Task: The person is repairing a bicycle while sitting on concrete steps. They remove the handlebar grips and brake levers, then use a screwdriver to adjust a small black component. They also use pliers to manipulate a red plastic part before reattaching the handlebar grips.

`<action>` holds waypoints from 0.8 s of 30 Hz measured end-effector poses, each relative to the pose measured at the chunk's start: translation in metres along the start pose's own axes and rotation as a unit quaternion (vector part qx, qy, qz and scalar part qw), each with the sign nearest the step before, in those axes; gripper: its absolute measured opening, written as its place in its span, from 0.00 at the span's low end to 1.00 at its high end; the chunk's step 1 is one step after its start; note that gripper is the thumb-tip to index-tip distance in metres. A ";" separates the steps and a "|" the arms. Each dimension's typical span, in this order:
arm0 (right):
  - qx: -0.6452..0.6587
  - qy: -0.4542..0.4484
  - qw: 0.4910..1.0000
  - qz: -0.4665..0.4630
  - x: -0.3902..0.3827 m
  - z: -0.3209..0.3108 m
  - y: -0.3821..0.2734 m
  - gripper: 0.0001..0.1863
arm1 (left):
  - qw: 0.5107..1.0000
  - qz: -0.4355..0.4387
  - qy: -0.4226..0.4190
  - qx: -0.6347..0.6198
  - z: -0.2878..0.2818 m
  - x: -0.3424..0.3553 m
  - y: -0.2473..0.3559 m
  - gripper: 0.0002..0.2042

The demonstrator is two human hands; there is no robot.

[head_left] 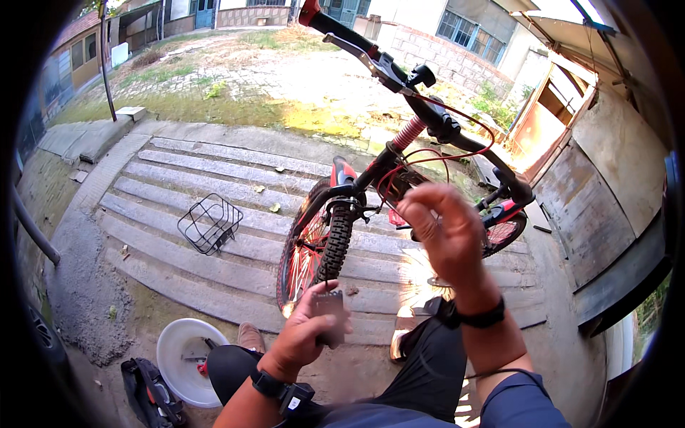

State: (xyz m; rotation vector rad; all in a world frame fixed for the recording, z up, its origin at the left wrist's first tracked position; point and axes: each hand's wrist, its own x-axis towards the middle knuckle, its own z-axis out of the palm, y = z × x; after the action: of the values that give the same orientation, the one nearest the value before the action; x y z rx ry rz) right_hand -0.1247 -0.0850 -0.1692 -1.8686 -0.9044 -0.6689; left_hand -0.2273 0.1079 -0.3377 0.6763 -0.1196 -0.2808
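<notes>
My left hand [303, 332] is closed around a small dark block [329, 317], blurred, in front of my knees and just below the front tire [338, 246]. My right hand [453, 239] is raised, fingers curled toward the thumb; I cannot tell whether anything is pinched there. It covers part of the bicycle [367, 175], and I cannot tell whether it touches it. By my left leg sit a black bag [151, 396] and, just beside it, a white tub [170, 385] with a few small things inside. The bicycle stands past my feet, its handlebar [428, 110] slanting across. Left of the tire, well apart, a black wire basket [214, 227] lies on the concrete strips [160, 214].
</notes>
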 end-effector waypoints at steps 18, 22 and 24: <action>-0.073 -0.317 0.939 0.113 0.236 -0.016 0.020 0.20 | 0.932 0.291 0.062 0.209 0.044 0.112 0.118 0.24; -0.022 -0.307 0.940 0.147 0.231 -0.017 0.016 0.22 | 0.931 0.322 0.062 0.164 0.041 0.130 0.126 0.24; -0.032 -0.307 0.940 0.148 0.232 -0.019 0.017 0.22 | 0.928 0.331 0.052 0.161 0.038 0.136 0.126 0.24</action>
State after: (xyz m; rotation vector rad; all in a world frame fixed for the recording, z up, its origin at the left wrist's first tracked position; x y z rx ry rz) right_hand 0.0227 -0.0363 0.0045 -2.2580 -0.9547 0.0894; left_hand -0.0773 0.1384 -0.2258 0.9334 -0.2874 0.4365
